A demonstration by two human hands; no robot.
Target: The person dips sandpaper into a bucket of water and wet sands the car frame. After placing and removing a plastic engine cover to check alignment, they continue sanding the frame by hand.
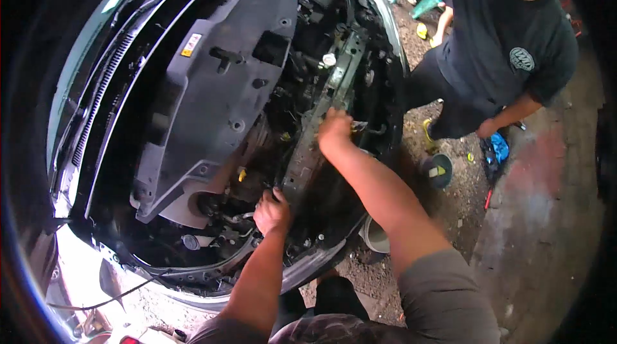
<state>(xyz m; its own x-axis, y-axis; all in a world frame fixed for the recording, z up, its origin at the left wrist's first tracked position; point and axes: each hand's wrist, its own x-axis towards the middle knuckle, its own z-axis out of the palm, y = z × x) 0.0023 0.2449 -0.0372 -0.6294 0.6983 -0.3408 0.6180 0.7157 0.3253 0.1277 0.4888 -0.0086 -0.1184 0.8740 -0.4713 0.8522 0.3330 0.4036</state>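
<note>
My left hand (272,211) is closed at the near end of the radiator support bar (302,159), in the front of an open engine bay. Its fingers curl around something dark that I cannot make out. Farther along the same metal bar, my right hand (335,130) lies at its outer side; motion blurs the fingers and hides what they touch. To the left of both hands spreads a large black plastic engine cover (212,96) with a yellow and white label. Below it, a yellow dipstick handle (241,174) shows among dark engine parts.
Another person (495,48) in a dark shirt stands at the right beside the car. A dark bucket (439,171) and a blue bag (499,147) sit on the ground there. A pale bucket (376,235) stands close to the bumper. Green plastic stools (429,2) are farther back.
</note>
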